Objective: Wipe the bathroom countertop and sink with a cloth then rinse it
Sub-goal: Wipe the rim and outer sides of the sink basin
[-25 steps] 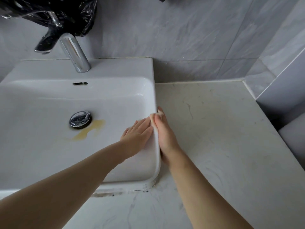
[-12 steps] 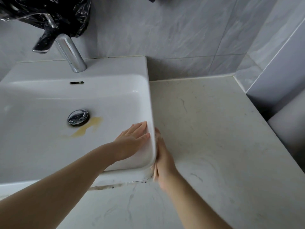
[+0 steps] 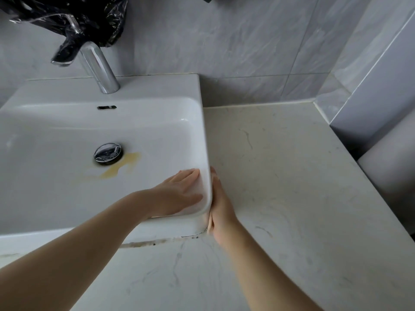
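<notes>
A pale, veined stone countertop (image 3: pixel 280 176) runs to a grey tiled wall (image 3: pixel 224 41). On it sits a white sink (image 3: pixel 157 86) with a chrome tap (image 3: pixel 98 68), whose top is wrapped in a black plastic bag (image 3: pixel 89 16). A yellow stain (image 3: pixel 125 163) lies just beside the drain plug (image 3: pixel 108 153). The left hand (image 3: pixel 177 194) rests flat, fingers straight, on the sink's right inner wall. The right hand (image 3: pixel 221 209), fingers straight and on edge, presses against the outer side of that wall. The cloth cannot be made out; only a pale blur shows along that hand's sink-side edge.
</notes>
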Demonstrator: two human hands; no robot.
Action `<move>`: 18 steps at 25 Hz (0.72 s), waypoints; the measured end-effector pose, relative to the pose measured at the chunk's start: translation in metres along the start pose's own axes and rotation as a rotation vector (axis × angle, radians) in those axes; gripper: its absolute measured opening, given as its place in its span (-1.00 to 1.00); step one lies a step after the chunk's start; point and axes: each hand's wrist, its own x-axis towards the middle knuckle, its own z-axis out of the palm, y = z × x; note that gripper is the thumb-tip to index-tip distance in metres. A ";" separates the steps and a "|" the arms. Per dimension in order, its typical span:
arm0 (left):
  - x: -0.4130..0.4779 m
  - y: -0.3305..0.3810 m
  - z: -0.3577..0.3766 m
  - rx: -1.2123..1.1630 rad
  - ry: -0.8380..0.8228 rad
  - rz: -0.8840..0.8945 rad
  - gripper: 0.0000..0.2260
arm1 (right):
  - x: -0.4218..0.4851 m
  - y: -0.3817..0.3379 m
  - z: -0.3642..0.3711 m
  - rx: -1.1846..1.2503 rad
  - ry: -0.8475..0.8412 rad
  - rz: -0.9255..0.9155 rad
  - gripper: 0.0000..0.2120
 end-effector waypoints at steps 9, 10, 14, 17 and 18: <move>-0.007 -0.005 0.001 -0.004 0.039 0.062 -0.43 | -0.030 -0.012 0.017 -0.212 0.024 -0.110 -0.71; -0.011 -0.007 0.002 -0.045 0.043 0.101 -0.49 | -0.039 -0.012 0.023 -0.256 0.036 -0.186 -0.70; -0.037 -0.004 0.006 -0.005 0.070 0.003 -0.65 | -0.002 -0.032 0.027 -0.504 0.131 -0.269 -0.69; -0.046 -0.001 0.006 0.089 0.129 -0.072 -0.60 | -0.001 -0.032 0.027 -0.474 0.187 -0.249 -0.63; -0.047 0.001 0.006 0.110 0.135 -0.069 -0.61 | -0.017 -0.017 0.025 -0.415 0.185 -0.271 -0.56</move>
